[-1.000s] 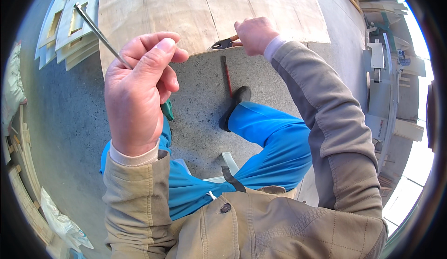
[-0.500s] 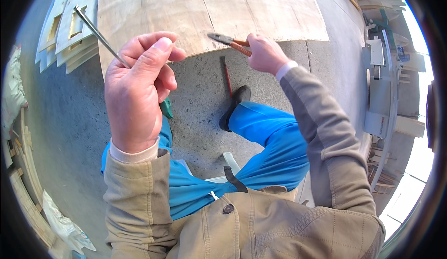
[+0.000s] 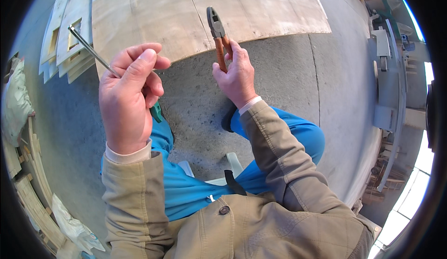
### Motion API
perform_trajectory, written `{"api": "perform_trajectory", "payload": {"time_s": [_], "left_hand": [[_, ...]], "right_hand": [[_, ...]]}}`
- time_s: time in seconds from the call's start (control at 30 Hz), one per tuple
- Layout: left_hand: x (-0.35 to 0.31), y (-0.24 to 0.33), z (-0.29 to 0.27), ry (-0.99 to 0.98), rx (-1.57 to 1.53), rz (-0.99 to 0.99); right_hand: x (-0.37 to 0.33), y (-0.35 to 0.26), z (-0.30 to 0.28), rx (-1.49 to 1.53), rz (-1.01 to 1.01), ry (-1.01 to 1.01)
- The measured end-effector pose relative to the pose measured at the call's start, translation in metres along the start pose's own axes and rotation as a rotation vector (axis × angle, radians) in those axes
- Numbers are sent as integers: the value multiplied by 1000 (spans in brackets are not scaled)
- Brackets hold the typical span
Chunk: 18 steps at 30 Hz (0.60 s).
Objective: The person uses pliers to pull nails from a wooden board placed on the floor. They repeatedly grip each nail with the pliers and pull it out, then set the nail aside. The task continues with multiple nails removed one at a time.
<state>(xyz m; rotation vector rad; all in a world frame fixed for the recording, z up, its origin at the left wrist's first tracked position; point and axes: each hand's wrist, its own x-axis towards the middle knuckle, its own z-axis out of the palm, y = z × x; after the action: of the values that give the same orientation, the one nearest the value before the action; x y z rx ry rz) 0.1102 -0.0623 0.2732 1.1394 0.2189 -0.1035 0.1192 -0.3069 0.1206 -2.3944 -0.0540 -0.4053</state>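
Note:
My left hand (image 3: 128,96) is closed around a slim metal-shafted tool (image 3: 88,47). Its shaft points up and left past the knuckles. A green piece (image 3: 157,113) shows below the fingers, in line with the shaft; whether it is the tool's handle is hidden by the hand. In my right hand (image 3: 238,77) is a pair of pliers (image 3: 217,31) with orange-brown handles, held nearly upright, jaws at the top. The pliers are in front of the near edge of a large plywood sheet (image 3: 260,7).
Cut plywood panels (image 3: 60,56) with rectangular openings lean in a stack at the left. White sacks (image 3: 18,103) and wood strips (image 3: 35,161) line the far left. Along the right side stand metal equipment (image 3: 384,91) and timber. My legs (image 3: 298,140) straddle the concrete floor (image 3: 200,124).
My right hand has swung left and nearer, turning the pliers from sideways to upright. The left hand has shifted slightly left and down. The red-shafted bar by my shoe no longer shows.

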Motion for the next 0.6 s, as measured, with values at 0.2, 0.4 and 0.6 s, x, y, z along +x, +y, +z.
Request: {"api": "perform_trajectory", "payload": {"time_s": [0.2, 0.4, 0.6], "left_hand": [[3, -1, 6, -15, 3, -26], [4, -1, 5, -8, 8, -21], [2, 0, 2, 11, 32, -22]], "right_hand": [[-3, -7, 19, -358, 249, -446], [14, -13, 4, -69, 50, -71], [-3, -17, 23, -328, 330, -504]]}}
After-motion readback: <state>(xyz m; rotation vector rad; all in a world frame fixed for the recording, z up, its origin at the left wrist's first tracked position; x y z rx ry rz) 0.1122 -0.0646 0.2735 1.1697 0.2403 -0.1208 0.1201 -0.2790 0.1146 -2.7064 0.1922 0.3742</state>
